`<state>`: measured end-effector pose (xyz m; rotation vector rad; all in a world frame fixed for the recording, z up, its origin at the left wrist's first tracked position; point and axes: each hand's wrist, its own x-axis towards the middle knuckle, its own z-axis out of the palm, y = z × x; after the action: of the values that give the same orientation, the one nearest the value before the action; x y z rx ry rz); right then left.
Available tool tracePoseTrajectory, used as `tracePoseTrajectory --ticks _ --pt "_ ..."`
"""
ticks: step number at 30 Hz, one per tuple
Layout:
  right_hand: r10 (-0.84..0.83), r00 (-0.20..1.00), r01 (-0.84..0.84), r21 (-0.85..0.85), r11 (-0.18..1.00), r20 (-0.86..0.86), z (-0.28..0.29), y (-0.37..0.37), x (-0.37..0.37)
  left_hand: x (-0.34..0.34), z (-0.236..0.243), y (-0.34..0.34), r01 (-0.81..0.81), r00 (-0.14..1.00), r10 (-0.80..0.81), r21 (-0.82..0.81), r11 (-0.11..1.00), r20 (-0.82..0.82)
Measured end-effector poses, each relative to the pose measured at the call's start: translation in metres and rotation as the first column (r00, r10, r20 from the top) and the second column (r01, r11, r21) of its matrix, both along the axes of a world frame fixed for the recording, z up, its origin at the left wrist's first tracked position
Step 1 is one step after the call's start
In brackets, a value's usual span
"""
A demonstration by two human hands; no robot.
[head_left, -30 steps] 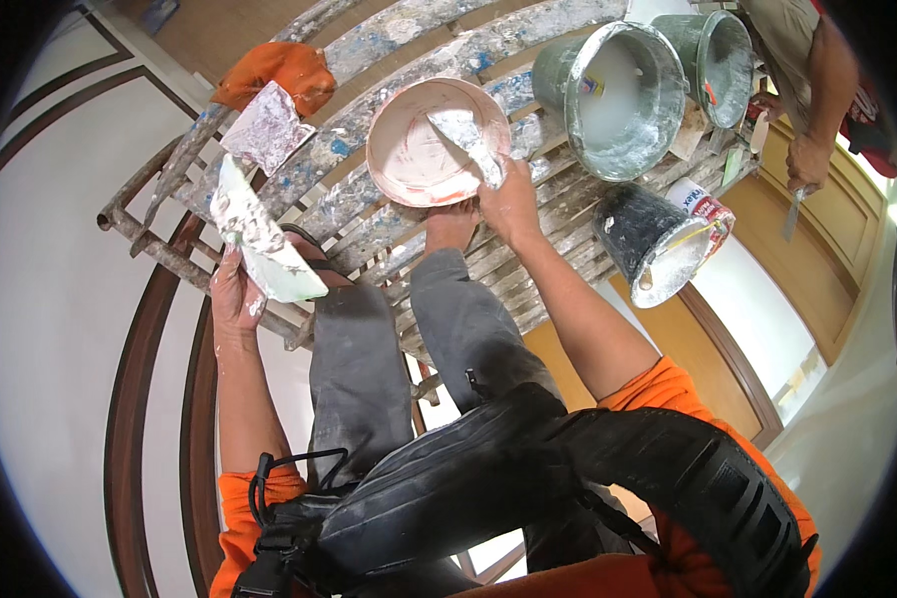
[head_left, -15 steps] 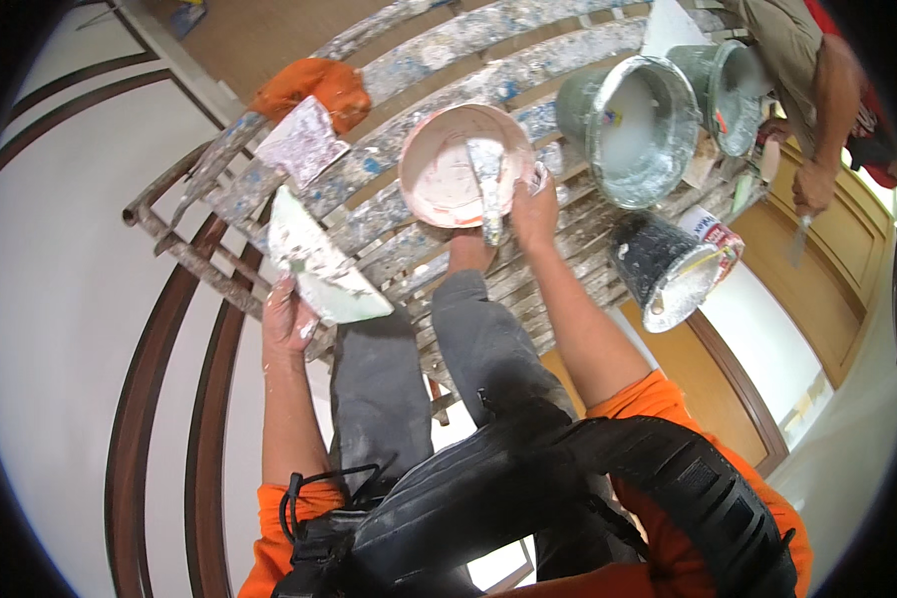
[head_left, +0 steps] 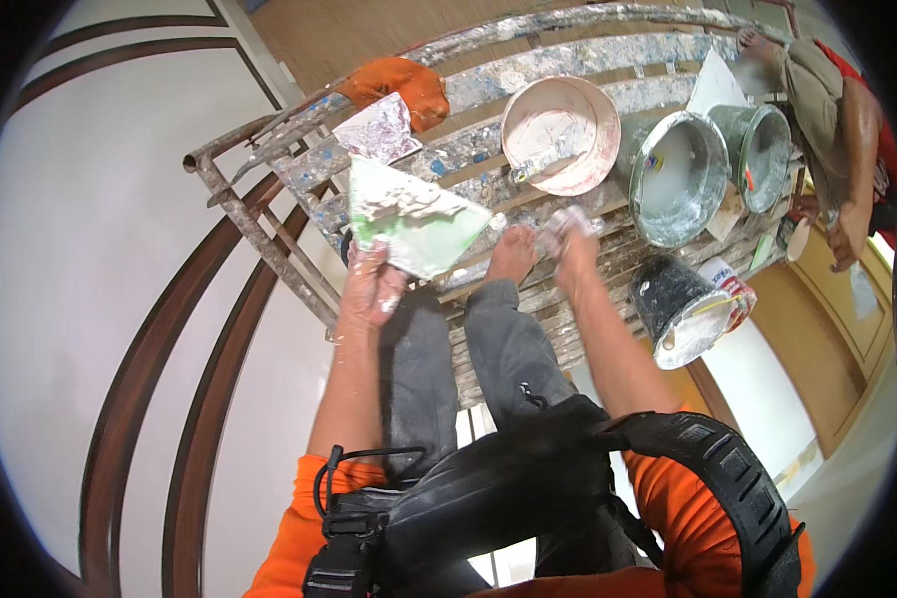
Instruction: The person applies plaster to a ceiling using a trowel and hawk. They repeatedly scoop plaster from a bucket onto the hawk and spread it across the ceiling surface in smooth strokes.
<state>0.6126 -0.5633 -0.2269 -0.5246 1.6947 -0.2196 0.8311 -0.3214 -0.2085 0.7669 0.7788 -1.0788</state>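
Note:
My left hand [head_left: 370, 291] grips a pale green triangular board [head_left: 424, 244] carrying lumpy white paste. My right hand [head_left: 575, 254], blurred, is closed around a small whitish object [head_left: 558, 224] that I cannot make out, just below a pink-stained round bucket [head_left: 592, 118]. A paste-smeared tool [head_left: 553, 159] lies across the inside of that bucket. My bare foot [head_left: 513, 254] rests on the slats between my two hands.
A splattered slatted scaffold [head_left: 498, 80] bears an orange bundle [head_left: 414, 90], a stained square board [head_left: 379, 127], two greenish buckets [head_left: 678, 224] [head_left: 767, 199], a white board [head_left: 718, 80] and a dark bucket [head_left: 663, 294]. At the right a person [head_left: 857, 149] holds a blade. Panelled walls [head_left: 90, 249] lie beyond.
The view has shifted. My left hand's board has turned and moved toward the middle. My right hand has left the bucket's rim and dropped below it, leaving the tool inside.

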Motion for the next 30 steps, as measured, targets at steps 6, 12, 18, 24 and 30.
tracePoseTrajectory --ticks 6,12,18,24,30 --pt "0.121 0.886 -0.195 0.124 0.973 0.448 0.137 0.059 0.068 -0.045 0.047 -0.049 -0.075 0.989 0.066 -0.061 0.995 -0.131" --pt "-0.031 0.889 -0.037 0.139 0.990 0.457 0.156 0.068 0.071 -0.062 0.093 -0.089 -0.227 0.966 0.214 -0.075 0.971 -0.148" --pt "-0.026 0.855 0.008 0.036 0.999 0.518 0.165 0.031 0.076 -0.072 0.124 -0.129 -0.048 0.999 0.047 0.009 0.999 0.014" --pt "-0.035 0.762 0.077 -0.037 0.996 0.646 0.181 -0.025 0.078 -0.003 0.112 -0.122 0.740 0.645 -0.674 -0.075 0.668 0.360" --pt "-0.068 0.699 0.103 -0.005 0.995 0.712 0.185 -0.039 0.071 0.066 -0.061 -0.076 0.363 0.859 -0.509 0.751 0.551 -0.042"
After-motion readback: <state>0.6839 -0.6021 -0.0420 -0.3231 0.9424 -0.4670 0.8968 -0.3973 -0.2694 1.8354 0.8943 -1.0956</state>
